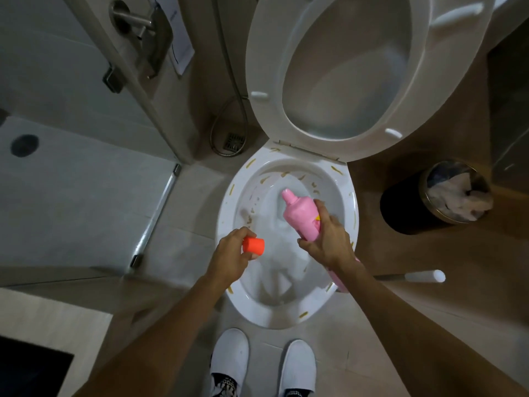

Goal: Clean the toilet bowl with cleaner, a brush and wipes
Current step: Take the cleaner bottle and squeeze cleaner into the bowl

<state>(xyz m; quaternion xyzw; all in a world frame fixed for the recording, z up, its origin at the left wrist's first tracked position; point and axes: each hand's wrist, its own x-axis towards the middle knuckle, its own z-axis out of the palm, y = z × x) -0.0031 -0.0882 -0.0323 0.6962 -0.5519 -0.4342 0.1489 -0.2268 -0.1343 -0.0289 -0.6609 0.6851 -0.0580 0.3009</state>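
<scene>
A glossy white oval bowl [289, 310], its rim streaked with yellow-brown smears, sits under the raised seat [357, 81]. The right hand [326, 242] has its grip clenched round a smooth pink plastic bottle [300, 216], tilted nozzle-down over the bowl. The left hand [232, 253] pinches a small orange cap [253, 245]. A round dark bin [406, 202] holds crumpled white paper. A white-tipped handle [423, 276] lies right, partly hidden behind the right arm. White slippers [232, 356] below.
</scene>
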